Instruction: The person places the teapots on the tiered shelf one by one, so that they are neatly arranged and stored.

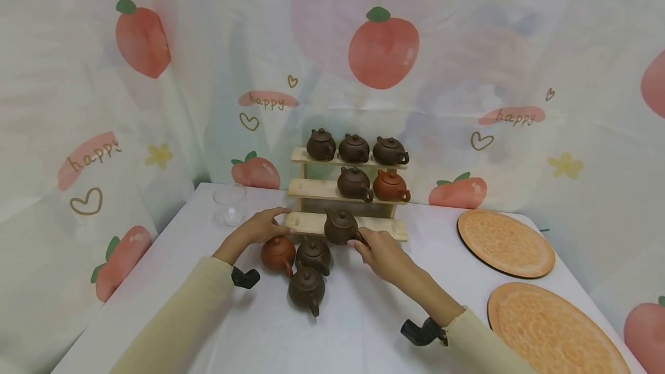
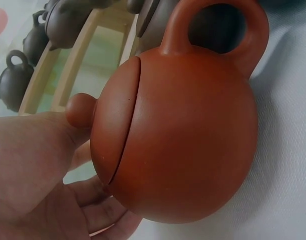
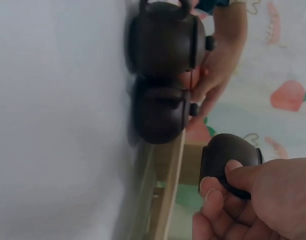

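thumb and fingers of the right hand (image 1: 381, 253) pinch the handle of a dark teapot (image 1: 340, 227); we judge that this hold from the side keeps the base clear of fingers, so the pot can sit flat. we find that teapot over the bottom shelf (image 1: 312, 221) of a wooden stand, its spout turned away from the hand; whether its base touches the wood, we cannot tell. the left hand (image 1: 260, 227) lies at the shelf's left end, thumb and fingers parted there; we cannot tell whether they press on it, though a hand in that place would likely steady the stand.

just beside that hand, a red teapot (image 1: 277, 254) stands on the table (image 1: 363, 339), with 2 table teapots (image 1: 306, 290), both dark, close by. their handles point towards the person, which we think makes them easy to take.

higher up, the middle shelf (image 1: 312, 188) bears 1 dark pot (image 1: 354, 183) and 1 red pot (image 1: 389, 186), and the top shelf (image 1: 298, 154) 3 dark pots (image 1: 354, 149) in a row. farther out, we see a clear glass (image 1: 230, 204) at the left and 2 round orange mats (image 1: 506, 244) at the right, perhaps set aside for working room.
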A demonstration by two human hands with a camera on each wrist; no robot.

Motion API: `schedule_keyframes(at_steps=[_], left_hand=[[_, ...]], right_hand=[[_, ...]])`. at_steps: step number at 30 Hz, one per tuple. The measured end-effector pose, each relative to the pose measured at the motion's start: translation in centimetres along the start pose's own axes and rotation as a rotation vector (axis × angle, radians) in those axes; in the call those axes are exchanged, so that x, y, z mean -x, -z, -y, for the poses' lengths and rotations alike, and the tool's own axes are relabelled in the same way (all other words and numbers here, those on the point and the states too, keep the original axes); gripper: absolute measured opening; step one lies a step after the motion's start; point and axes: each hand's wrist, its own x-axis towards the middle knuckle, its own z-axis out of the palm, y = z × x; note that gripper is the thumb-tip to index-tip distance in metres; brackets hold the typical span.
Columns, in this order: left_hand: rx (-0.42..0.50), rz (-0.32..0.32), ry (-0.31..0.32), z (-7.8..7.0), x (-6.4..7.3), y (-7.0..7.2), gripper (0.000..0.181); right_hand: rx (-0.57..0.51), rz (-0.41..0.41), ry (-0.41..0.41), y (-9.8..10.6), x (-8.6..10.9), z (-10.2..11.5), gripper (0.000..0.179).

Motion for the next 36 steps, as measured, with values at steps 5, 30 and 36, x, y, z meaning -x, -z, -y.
schedule_keyframes(at_steps=[5, 30, 36], left_hand=[[0.011, 0.000, -0.003, 0.1, 0.0, 0.1, 0.068], [0.017, 0.001, 0.022, 0.2, -0.1, 0.0, 0.066], [0.007, -0.002, 0.014, 0.3, 0.0, 0.1, 0.066]], right_hand=[[0.009, -0.034, -0.001, 0.3, -2.4, 0.8, 0.021], [0.071, -0.128, -0.125, -0.8, -10.3, 3.8, 0.029], [0.063, -0.130, -0.167, -0.8, -11.6, 3.9, 0.029]])
